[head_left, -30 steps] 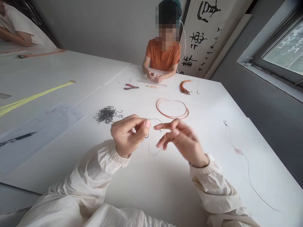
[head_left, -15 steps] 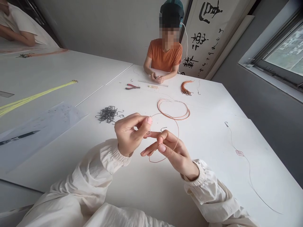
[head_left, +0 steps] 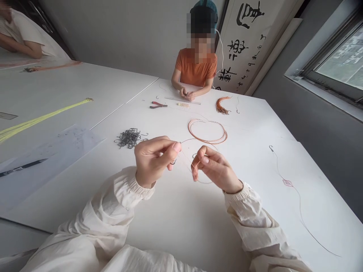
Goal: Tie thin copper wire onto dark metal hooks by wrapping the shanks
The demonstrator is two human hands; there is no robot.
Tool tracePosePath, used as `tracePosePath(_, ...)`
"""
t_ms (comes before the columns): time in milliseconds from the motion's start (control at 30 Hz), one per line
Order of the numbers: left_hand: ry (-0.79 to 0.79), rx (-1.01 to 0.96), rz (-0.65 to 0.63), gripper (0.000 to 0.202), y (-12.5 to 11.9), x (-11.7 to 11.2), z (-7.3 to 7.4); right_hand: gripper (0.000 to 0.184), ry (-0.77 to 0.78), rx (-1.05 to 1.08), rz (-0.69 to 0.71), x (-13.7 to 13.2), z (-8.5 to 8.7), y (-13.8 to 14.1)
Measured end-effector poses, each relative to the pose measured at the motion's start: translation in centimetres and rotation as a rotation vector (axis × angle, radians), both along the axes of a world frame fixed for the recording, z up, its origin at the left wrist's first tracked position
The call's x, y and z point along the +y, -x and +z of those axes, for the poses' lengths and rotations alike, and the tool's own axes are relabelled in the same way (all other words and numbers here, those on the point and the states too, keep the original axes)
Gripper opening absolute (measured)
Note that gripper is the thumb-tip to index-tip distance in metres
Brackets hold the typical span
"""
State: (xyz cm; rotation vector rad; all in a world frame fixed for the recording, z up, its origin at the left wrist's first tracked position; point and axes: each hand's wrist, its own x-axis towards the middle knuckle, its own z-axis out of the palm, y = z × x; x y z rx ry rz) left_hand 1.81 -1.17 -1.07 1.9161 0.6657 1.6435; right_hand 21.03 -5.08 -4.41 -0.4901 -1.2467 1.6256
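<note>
My left hand (head_left: pixel 157 158) pinches a dark fish hook (head_left: pixel 173 162) between thumb and forefinger; most of the hook is hidden by the fingers. A thin orange fishing line (head_left: pixel 187 140) runs from this pinch and loops round to the right. My right hand (head_left: pixel 217 166) is closed on the line, thumb against the fingers, a little to the right of the left hand. Behind the hands lies a coil of orange line (head_left: pixel 208 142) on the white table (head_left: pixel 176 226). A pile of dark fish hooks (head_left: pixel 129 138) sits beyond my left hand.
Across the table a person in an orange shirt (head_left: pixel 195 68) handles something small. Red-handled pliers (head_left: pixel 158 105) and a bundle of orange lines (head_left: pixel 222 105) lie before them. At right rests a hook tied to a line (head_left: pixel 299 202). Yellow cords (head_left: pixel 45 117) and a pen (head_left: pixel 24 167) lie left.
My right hand has moved right and slightly up, away from the left hand, with its fingers drawn in on the line. The loop between the hands has changed shape. My left hand keeps its pinch.
</note>
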Motion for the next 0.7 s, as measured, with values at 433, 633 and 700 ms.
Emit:
tracePosePath(433, -0.004, 0.175, -0.185, 0.023, 0.0, 0.5, 0.2, 0.009, -0.110, 0.299, -0.735, 0.5, 2.6, -13.3)
tracePosePath(633, -0.098, 0.034, -0.029, 0.022, 0.0, 0.3, -0.2, 0.025, -0.172, 0.054, -0.943, 0.3, 3.2, -15.6)
tracePosePath(700, -0.145, -0.012, 0.034, 0.023, -0.1, 0.3, -0.3, 0.030, -0.177, -0.012, -0.972, 0.3, 3.2, -15.8)
